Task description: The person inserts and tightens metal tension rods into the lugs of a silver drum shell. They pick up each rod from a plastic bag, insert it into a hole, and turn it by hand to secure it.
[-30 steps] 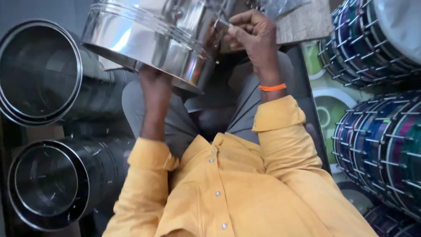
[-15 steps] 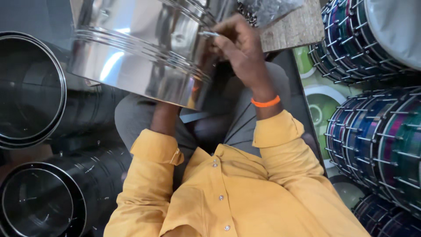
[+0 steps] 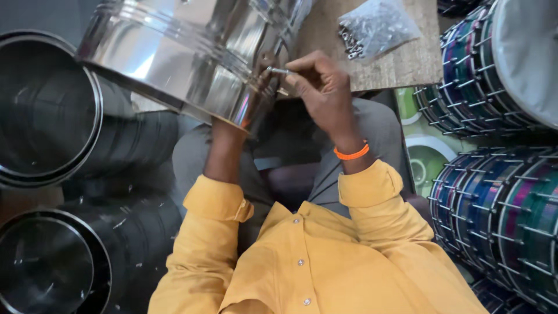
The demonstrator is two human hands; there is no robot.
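Note:
A shiny steel drum shell (image 3: 192,58) lies tilted over my lap, its open end facing me. My left forearm runs up under its lower rim. My left hand (image 3: 225,129) goes inside the shell and holds it up, with the fingers hidden. My right hand (image 3: 322,93), an orange band at its wrist, pinches a small metal bolt (image 3: 279,71) against the shell's side near the rim. I wear a yellow shirt and grey trousers.
A clear bag of metal hardware (image 3: 378,26) lies on a wooden board (image 3: 401,67) beyond my right hand. Finished coloured drums (image 3: 505,70) are stacked at the right, with more drums (image 3: 511,221) below. Dark bare shells (image 3: 40,104) stand at the left, and another shell (image 3: 46,267) sits lower down.
The shell has shifted right and tilted further in my left hand. My right hand has come down from the rim to the shell's side, now pinching a small bolt.

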